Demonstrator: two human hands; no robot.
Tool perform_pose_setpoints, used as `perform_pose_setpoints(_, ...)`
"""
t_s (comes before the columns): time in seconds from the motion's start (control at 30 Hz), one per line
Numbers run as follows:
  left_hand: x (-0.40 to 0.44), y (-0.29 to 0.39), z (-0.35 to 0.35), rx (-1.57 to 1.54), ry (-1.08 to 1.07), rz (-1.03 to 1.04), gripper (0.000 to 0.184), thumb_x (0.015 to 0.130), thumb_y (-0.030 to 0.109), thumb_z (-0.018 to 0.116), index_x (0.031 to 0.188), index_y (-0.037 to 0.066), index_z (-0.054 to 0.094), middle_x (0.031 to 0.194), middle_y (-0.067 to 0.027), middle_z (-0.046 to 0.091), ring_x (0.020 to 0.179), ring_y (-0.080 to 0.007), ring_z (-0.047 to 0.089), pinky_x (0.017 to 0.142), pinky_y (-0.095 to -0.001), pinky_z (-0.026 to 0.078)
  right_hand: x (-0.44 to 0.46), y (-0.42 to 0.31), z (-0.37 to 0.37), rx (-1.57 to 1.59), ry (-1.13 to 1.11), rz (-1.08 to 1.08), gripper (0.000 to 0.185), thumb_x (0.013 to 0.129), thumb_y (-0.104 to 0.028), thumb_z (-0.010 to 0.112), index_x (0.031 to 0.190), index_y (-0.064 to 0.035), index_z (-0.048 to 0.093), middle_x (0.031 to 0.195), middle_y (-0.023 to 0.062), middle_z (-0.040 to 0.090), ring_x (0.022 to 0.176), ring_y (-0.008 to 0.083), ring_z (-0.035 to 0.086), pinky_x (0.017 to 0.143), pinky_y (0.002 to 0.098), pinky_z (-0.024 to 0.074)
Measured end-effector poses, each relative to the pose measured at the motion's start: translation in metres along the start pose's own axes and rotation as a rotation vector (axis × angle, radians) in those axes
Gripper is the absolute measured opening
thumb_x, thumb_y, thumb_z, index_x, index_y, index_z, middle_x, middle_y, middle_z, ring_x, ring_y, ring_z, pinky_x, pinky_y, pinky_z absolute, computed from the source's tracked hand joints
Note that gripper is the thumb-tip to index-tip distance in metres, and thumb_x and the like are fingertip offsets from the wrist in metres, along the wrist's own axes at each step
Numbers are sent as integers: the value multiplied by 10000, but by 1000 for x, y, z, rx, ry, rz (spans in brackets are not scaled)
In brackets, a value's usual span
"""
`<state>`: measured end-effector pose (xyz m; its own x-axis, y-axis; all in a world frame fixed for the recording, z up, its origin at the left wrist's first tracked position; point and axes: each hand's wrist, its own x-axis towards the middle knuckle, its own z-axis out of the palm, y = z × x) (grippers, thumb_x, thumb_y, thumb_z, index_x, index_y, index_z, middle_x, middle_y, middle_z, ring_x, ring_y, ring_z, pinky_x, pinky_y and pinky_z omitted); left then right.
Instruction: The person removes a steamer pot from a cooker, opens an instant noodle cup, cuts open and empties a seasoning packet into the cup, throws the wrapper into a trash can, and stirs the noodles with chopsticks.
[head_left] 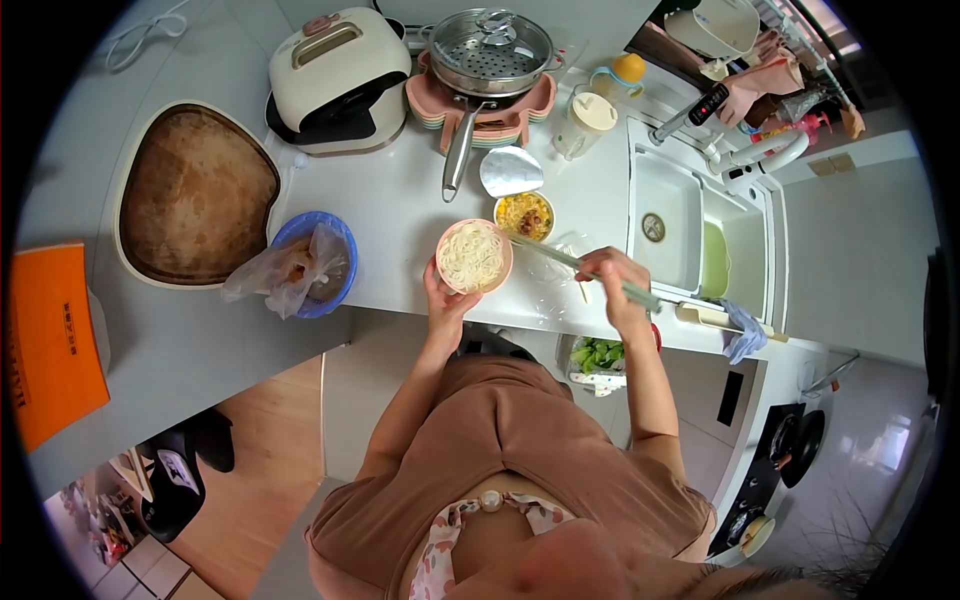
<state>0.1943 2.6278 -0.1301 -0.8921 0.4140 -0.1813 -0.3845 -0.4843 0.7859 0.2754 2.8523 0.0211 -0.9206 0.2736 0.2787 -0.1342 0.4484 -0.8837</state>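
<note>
My left hand [446, 300] holds a pink bowl [441, 236] of pale noodles [473, 256] from below at the counter's front edge. In my right hand [612, 276] is a pair of green chopsticks [545, 250], their tips between the pink bowl and a smaller round container. That container holds yellow food with brown bits [524, 215]. Its silvery peeled-back lid [511, 172] stands up behind it. Clear plastic wrapping [558, 268] lies on the counter under the chopsticks.
A lidded steamer pan [490, 62] on pink stacked dishes, a cream appliance [338, 75] and a lidded cup [587, 122] stand behind. At left are a blue bin with a plastic bag [344, 240] and a brown board [200, 195]. The sink [665, 215] is at right.
</note>
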Motion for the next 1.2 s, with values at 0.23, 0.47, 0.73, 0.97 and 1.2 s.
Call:
perform_pose_setpoints(0.23,1,2,3,-33,-32,-26,885,708,-130,628,1390,147,137,1356,-98,322,1234,-230,396,981,-375,426,-7,-4,21,-255,-233,-332,53,808,-60,587,798,-19,619,805,109,618,713,265,622,610,339,510)
perform_pose_setpoints(0.47,2,4,5,-5,-31,12,810,754,-108,588,1385,162,159,1363,-94,346,1230,-257,414,939,-416,476,-14,-17,16,-221,-315,-400,40,792,-75,596,765,-48,610,785,73,610,655,230,615,554,314,505)
perform_pose_setpoints(0.73,0,10,6,-52,-37,-22,860,719,-143,588,1388,158,139,1376,-71,302,1256,-233,374,995,-376,423,-3,-26,-2,-183,-89,-167,221,883,-112,503,731,-25,638,733,88,613,655,210,621,554,298,491)
perform_pose_setpoints(0.97,2,4,0,5,-62,41,814,749,-104,595,1386,169,167,1376,-74,328,1250,-249,391,954,-408,467,6,-16,11,-177,-147,-107,230,899,-138,522,745,-6,632,747,93,607,679,217,611,591,297,483)
perform_pose_setpoints(1.2,3,2,-2,6,-54,46,818,748,-112,588,1389,169,164,1377,-76,332,1242,-249,402,952,-404,469,4,-13,10,-146,-142,-40,301,933,-171,475,747,4,634,741,101,616,660,212,614,598,300,486)
